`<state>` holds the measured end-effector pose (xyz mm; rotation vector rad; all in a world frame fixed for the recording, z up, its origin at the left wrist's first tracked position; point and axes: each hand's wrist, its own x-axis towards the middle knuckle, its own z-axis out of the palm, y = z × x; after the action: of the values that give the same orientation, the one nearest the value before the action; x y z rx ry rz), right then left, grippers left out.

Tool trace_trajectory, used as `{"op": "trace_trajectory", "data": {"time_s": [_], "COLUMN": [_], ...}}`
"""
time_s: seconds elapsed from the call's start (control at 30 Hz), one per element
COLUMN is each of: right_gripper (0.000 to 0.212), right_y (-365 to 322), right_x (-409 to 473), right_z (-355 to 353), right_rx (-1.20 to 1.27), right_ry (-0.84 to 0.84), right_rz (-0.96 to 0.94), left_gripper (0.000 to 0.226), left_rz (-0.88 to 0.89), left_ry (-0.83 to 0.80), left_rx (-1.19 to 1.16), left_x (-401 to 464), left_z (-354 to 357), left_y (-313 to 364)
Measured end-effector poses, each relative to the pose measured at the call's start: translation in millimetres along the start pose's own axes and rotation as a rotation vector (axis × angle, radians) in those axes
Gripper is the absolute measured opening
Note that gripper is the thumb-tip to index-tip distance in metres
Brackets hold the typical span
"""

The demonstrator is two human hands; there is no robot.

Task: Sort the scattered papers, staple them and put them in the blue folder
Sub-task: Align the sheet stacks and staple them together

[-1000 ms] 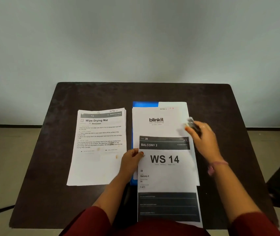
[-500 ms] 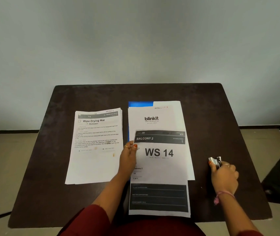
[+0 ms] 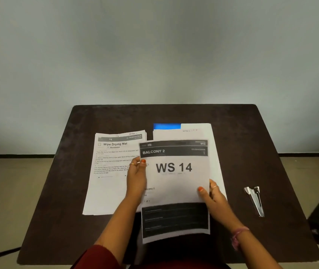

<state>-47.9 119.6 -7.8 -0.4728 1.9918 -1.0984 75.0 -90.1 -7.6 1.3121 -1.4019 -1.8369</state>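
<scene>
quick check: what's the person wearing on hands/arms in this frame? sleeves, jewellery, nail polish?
Dark red sleeves cover both upper arms; the forearms are bare. The left hand has a ring on one of its fingers and orange-red nail polish. The right hand also has a ring and the same polish, plus a pink thread-like band on the wrist.

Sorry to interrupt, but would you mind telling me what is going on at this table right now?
A person is sorting papers at a dark table. Both hands hold the "WS 14" sheet: the left hand at its left edge, the right hand at its right edge. It is above a white stack lying on the blue folder. A "Wipe Drying Mat" stack lies to the left. The stapler rests on the table to the right, untouched.
</scene>
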Motion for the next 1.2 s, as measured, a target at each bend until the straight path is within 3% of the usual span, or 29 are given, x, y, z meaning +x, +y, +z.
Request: {"op": "trace_trajectory", "data": {"time_s": [0.1,0.33,0.43,0.77,1.07,1.2], "right_gripper": [0.032,0.031,0.032,0.038,0.041,0.031], "right_y": [-8.2,-48.7,-66.5,-102.4,-103.1,-105.1], "right_x": [2.5,32.8,53.2,84.2,86.0,87.3], "right_z": [25.2,79.9,103.6,167.9,163.7,144.6], "right_rx": [0.036,0.201,0.19,-0.171,-0.476,-0.55], "right_ry": [-0.054,-0.095,-0.117,-0.134,-0.151,-0.165], "right_rz": [0.046,0.137,0.164,0.165,0.088,0.039], "left_gripper": [0.013,0.028,0.024,0.03,0.037,0.054], "left_rz": [-0.036,-0.207,-0.231,-0.129,-0.174,-0.204], "left_ry": [0.082,0.051,0.103,0.241,0.207,0.307], "left_rx": [-0.012,0.209,0.279,0.528,0.653,0.82], "left_x": [13.4,33.4,34.3,58.7,71.0,71.3], "left_z": [-23.0,-87.2,-114.8,-159.7,-160.0,-153.9], "left_y": [12.5,24.0,11.4,7.3,-5.2,-2.0]}}
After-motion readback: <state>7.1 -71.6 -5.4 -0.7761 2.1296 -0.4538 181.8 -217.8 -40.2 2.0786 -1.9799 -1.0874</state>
